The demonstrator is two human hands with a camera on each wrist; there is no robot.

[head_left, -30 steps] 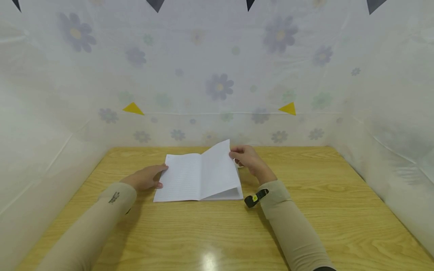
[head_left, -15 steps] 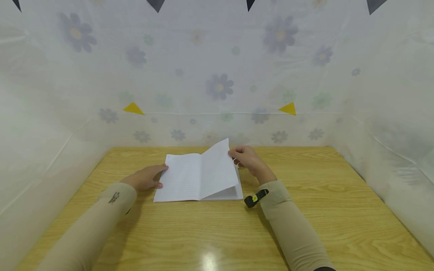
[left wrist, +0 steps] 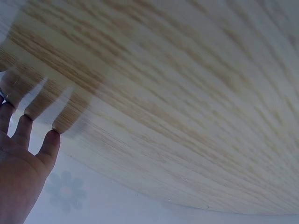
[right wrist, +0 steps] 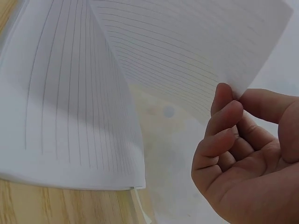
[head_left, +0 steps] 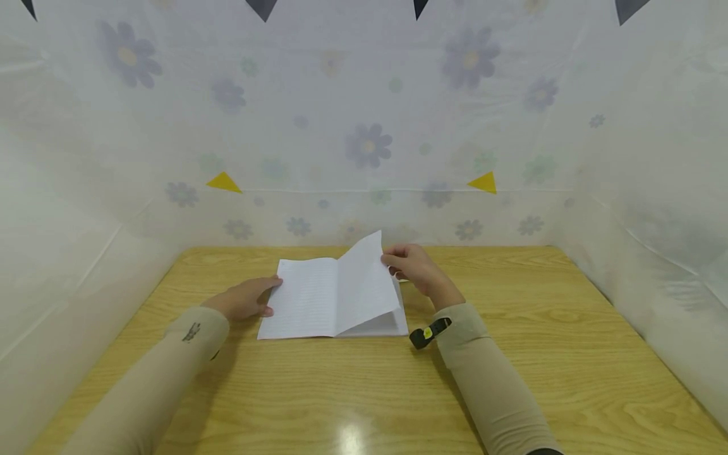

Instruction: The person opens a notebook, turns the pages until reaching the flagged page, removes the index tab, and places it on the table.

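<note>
While lying open at the middle of the wooden table (head_left: 512, 379), lined notebook (head_left: 309, 297) as landmark throughout. Right hand (head_left: 414, 265) at the notebook's far right corner, thumb and forefinger pinched together on the outer edge of one lined page (head_left: 364, 278). Page lifted off the right-hand stack and standing tilted above it, spine side still down. Remaining right fingers (right wrist: 219, 140) curled loosely beneath the raised sheet, clear of the stack in the right wrist view. Left hand (head_left: 244, 298) just left of the notebook, lying flat, fingers straight and slightly spread, holding nothing; fingertips (left wrist: 53, 135) pressed on the tabletop, forefinger touching the left page's outer edge. Beige sleeves (head_left: 489, 379) on both arms, a black clip (head_left: 429, 333) on the right cuff just right of the notebook's near corner. Beyond the notebook, a flower-printed plastic sheet (head_left: 370, 145) with two yellow triangles (head_left: 224, 182).
</note>
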